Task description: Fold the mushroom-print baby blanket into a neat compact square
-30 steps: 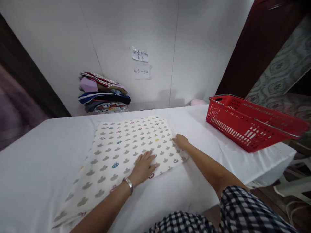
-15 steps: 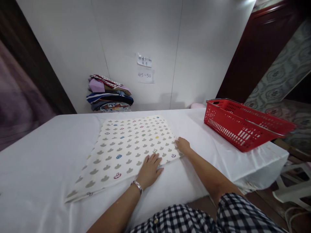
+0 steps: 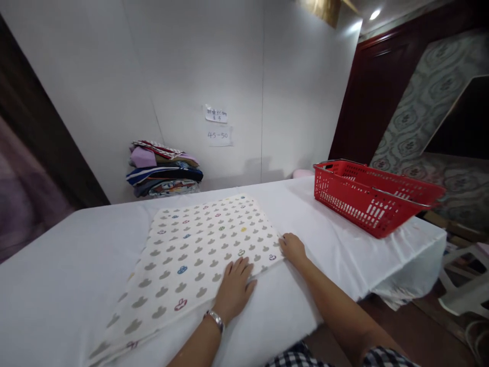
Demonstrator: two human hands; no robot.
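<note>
A white cloth (image 3: 210, 239) printed with rows of grey mushroom shapes and a few coloured ones lies spread on the white-covered table (image 3: 324, 224). It looks folded in layers along its near edge. My left hand (image 3: 234, 285), with a bracelet at the wrist, rests flat on the cloth's near edge, fingers stretched out. At the cloth's right edge, close to its near right corner, my right hand (image 3: 294, 248) has its fingers closed on the fabric. Part of those fingers is hidden.
A red plastic basket (image 3: 344, 204) with metal handles stands at the table's right. Behind the table rises a stack of folded fabrics (image 3: 164, 173) on the left. Paper notes (image 3: 218, 135) are stuck to the wall. A white plastic stool (image 3: 464, 280) is at the lower right.
The camera view has tilted up and turned slightly to the right, so everything sits differently in the picture. Both hands keep about the same places on the cloth.
</note>
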